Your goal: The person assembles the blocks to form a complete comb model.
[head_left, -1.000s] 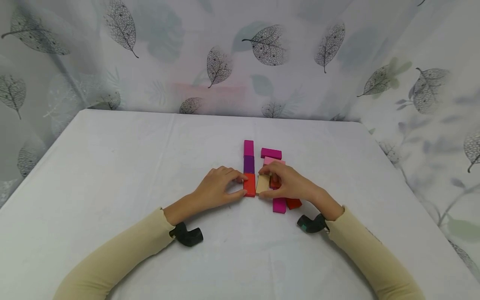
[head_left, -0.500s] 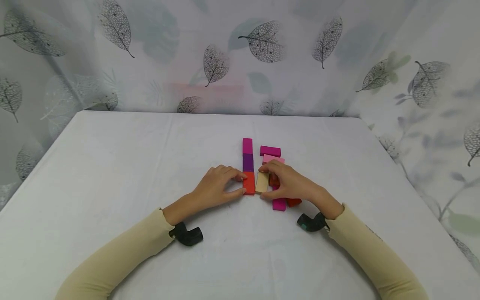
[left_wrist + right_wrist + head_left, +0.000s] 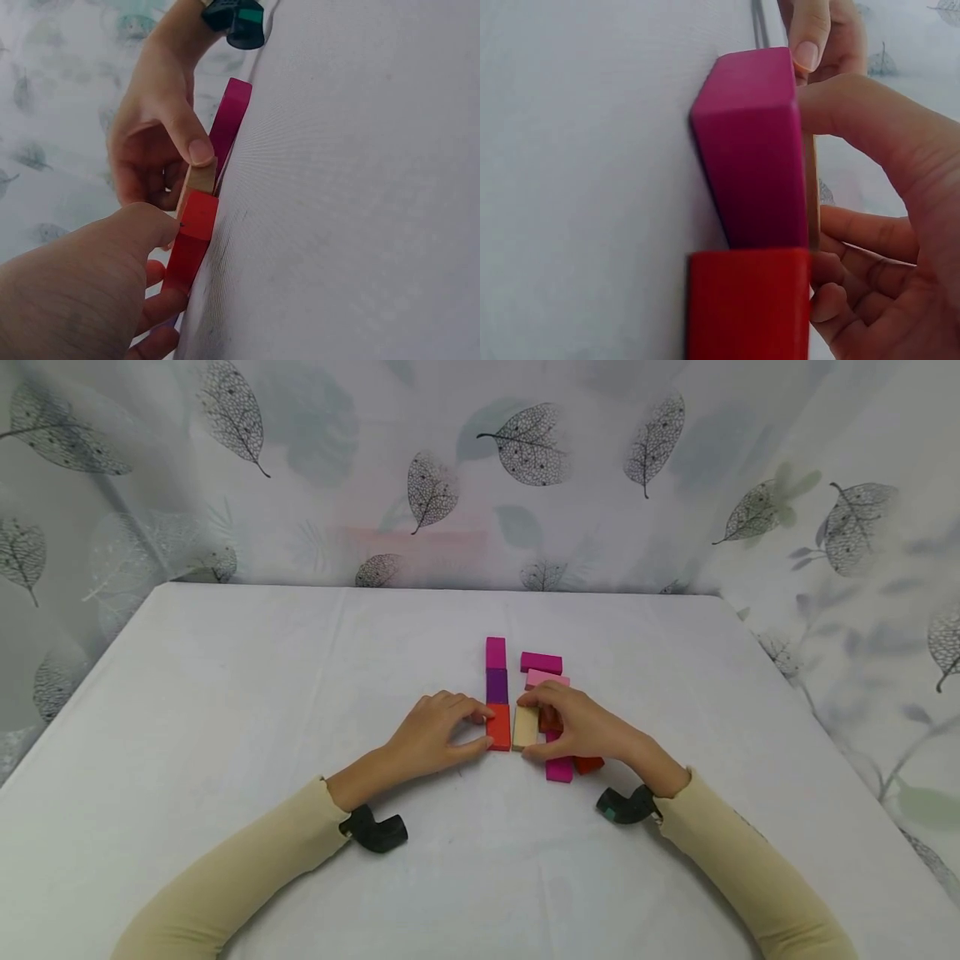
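Note:
My left hand (image 3: pixel 431 737) holds a red wooden block (image 3: pixel 498 731) from its left side, thumb near the front corner and fingers further back. Right beside that block stands a plain wood-coloured block (image 3: pixel 526 729), which my right hand (image 3: pixel 579 723) pinches between the thumb at its near end and a finger at its far end. A purple block (image 3: pixel 497 686) and a magenta block (image 3: pixel 496 653) continue in line behind the red one. In the left wrist view the red block (image 3: pixel 196 225) overlaps the wood-coloured block (image 3: pixel 200 180).
Several loose blocks lie around my right hand: a magenta one (image 3: pixel 542 662) and a pink one (image 3: pixel 546 678) behind, an orange-red one (image 3: pixel 551 719) under the palm, another magenta one (image 3: pixel 558 768) and a red one (image 3: pixel 588 765) in front. A white cloth (image 3: pixel 300 677) covers the table.
The wood-coloured block has turned slightly from a slant to nearly parallel with the red block. My right hand moved a little with it; the left stays on the red block.

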The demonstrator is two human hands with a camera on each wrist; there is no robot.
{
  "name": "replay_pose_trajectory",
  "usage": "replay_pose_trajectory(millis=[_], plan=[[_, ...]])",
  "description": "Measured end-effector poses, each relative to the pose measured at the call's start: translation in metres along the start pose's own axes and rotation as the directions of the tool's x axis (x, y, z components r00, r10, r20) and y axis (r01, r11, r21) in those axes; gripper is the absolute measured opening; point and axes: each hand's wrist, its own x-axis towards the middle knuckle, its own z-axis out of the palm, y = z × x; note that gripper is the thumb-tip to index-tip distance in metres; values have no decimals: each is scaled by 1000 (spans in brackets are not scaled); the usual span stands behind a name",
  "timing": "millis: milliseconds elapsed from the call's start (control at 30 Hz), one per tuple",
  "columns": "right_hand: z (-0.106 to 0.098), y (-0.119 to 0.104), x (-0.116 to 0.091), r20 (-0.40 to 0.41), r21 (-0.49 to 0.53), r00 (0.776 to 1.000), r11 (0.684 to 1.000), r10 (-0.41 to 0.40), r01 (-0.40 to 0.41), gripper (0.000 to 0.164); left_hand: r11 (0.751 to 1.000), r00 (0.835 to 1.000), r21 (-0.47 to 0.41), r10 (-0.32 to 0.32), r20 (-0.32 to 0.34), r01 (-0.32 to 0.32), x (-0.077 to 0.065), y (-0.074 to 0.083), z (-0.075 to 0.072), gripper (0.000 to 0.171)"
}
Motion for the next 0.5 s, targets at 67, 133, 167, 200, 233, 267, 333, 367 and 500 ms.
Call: replay_pose_trajectory(millis=[67,133,167,200,233,267,333,367,500], plan=[[-2,0,0,-7,8,1000,1000,-6,6,62,1000,1000,5,2,-5,-2,1,0,-1,31],[-2,1,0,-13,16,1000,1000,-13,13,62,1000,1000,8,3,-6,-3,1,1,-1,31],[-3,1,-1,-15,22,1000,1000,-14,14,62,1000,1000,7,2,-5,-2,1,1,-1,31],[-3,1,-1,-17,27,1000,999,-17,18,62,1000,1000,7,2,-5,-2,1,1,-1,31],[-3,1,-1,-18,28,1000,999,-20,21,62,1000,1000,7,2,-4,-2,1,1,-2,32],[-3,1,-1,-20,31,1000,999,-22,22,62,1000,1000,5,2,-2,-2,1,2,-2,32],[-3,0,-2,-21,38,1000,999,-22,23,62,1000,1000,5,-3,5,3,0,2,-2,32],[-3,-1,-2,-21,41,1000,999,-20,21,62,1000,1000,5,-5,7,5,0,2,-2,32],[-3,-2,-1,-21,52,1000,998,-19,20,61,1000,1000,5,-13,15,13,-1,3,-3,32]])
